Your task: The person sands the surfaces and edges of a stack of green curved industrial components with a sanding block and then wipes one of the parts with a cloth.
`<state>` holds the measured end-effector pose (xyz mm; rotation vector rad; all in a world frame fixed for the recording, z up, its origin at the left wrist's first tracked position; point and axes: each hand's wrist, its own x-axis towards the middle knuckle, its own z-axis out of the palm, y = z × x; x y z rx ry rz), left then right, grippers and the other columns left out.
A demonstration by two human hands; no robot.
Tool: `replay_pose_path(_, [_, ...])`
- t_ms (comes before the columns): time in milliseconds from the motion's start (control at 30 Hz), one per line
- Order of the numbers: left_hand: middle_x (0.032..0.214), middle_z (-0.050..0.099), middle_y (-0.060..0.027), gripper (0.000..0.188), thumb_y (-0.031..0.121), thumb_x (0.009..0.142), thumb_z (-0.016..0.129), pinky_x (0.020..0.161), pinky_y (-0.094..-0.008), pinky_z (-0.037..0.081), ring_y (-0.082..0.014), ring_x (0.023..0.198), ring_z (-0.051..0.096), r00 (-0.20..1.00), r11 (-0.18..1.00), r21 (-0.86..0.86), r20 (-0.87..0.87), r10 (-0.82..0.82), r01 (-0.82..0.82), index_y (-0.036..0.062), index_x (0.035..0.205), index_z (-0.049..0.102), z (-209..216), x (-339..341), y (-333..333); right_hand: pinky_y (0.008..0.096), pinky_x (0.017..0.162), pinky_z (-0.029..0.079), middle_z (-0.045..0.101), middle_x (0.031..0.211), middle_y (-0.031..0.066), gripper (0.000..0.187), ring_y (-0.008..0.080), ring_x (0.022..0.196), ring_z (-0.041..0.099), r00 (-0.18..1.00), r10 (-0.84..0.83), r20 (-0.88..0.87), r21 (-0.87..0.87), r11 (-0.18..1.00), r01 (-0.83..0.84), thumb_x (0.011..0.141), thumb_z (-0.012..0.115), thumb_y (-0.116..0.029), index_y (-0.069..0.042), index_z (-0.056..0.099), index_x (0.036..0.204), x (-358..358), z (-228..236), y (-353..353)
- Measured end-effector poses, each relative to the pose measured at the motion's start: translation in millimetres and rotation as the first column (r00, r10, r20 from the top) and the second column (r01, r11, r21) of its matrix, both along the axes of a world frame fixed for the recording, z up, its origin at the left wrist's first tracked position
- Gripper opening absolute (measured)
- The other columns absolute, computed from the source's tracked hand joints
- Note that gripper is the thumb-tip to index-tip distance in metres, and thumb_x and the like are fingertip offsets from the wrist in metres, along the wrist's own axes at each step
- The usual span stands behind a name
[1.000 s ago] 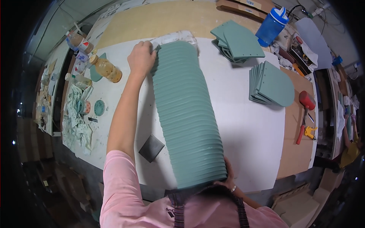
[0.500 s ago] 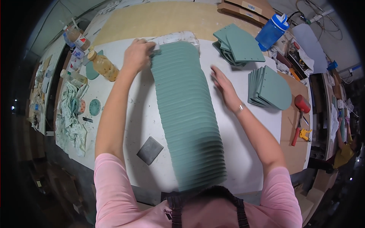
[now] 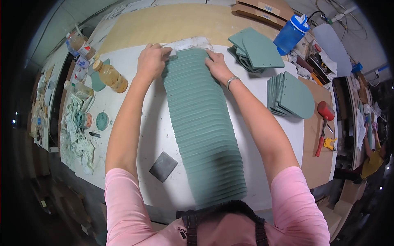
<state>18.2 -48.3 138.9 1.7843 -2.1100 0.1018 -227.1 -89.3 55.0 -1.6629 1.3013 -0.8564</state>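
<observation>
Fingers of left hand (image 3: 152, 61) and right hand (image 3: 216, 67) curl flat against the far end of a long row of green panels (image 3: 203, 123), running from counter's far edge to near edge. Panels look stiff, thin, collectively heavy, prone to fanning; best squeezed from both ends.

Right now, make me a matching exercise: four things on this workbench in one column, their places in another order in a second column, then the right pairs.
Things:
1. long row of green panels
2. amber bottle
3. red mallet
4. grey square block

Places:
A. left of the row, near the person's left upper arm
B. right side, on the brown board
C. far left, beside a green disc
D. centre of the white table, both hands at its far end

Pairs: 1-D, 2-C, 3-B, 4-A. The left hand and right hand press the row's far end.
</observation>
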Motion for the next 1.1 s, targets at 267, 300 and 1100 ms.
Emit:
replay_pose_path(267, [0.101,0.07,-0.0082,0.033,0.002,0.084,0.066,0.09,-0.0413,0.051,-0.0311,0.101,0.06,0.987,0.972,-0.182,-0.038,-0.157,0.148,0.0141,0.113,0.075,-11,-26,-10,0.0363,0.116,0.034,0.039,0.146,0.0207,0.055,0.036,0.135,0.045,0.999,0.02,0.034,-0.009,1.0,-0.02,0.1,0.052,-0.028,-0.003,0.049,0.149,-14,0,-1])
replay_pose_path(300, [0.102,0.07,-0.0086,0.033,0.001,0.083,0.067,0.089,-0.0413,0.051,-0.0311,0.1,0.06,0.991,0.972,-0.194,-0.014,-0.135,0.13,0.0144,0.113,0.076,-15,-15,-6,0.0361,0.116,0.034,0.04,0.146,0.0198,0.054,0.035,0.135,0.045,0.999,0.028,0.024,-0.01,1.0,-0.028,0.1,0.051,-0.027,-0.003,0.049,0.149,-12,-1,-1])
replay_pose_path(1100, [0.099,0.069,-0.0084,0.031,-0.001,0.084,0.067,0.085,-0.0406,0.05,-0.0304,0.097,0.058,0.998,0.976,-0.215,-0.07,0.009,-0.024,0.0106,0.111,0.076,-18,44,30,0.0365,0.116,0.035,0.044,0.147,0.0199,0.057,0.0342,0.132,0.049,0.996,0.058,-0.069,-0.055,0.997,-0.062,0.103,0.048,-0.035,-0.004,0.048,0.151,-17,6,9])
